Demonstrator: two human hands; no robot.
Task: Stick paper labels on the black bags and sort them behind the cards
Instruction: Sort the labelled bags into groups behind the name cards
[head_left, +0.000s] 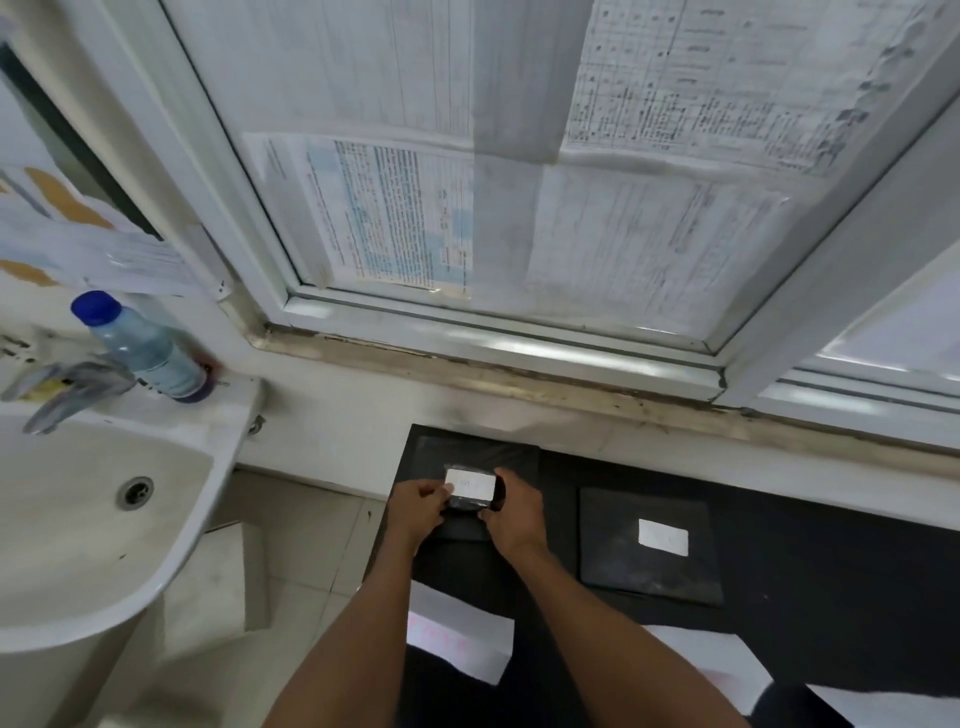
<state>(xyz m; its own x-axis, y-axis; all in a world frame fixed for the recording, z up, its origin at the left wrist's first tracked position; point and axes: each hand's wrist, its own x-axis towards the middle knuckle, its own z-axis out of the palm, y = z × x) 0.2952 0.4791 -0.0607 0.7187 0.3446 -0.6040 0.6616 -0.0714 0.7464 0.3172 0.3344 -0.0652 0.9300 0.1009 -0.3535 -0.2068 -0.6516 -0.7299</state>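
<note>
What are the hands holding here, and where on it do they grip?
Both hold one small black bag bearing a white label: the left hand pinches its left edge, thumb on the label; the right hand grips its right edge.

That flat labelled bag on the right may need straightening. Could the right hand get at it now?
Probably yes, once freed: the right hand grips the small bag with the left hand, but the flat bag lies uncovered on the black table beside it, nothing between.

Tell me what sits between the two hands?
A small black bag bearing a white paper label, gripped by left hand and right hand; head view.
</note>
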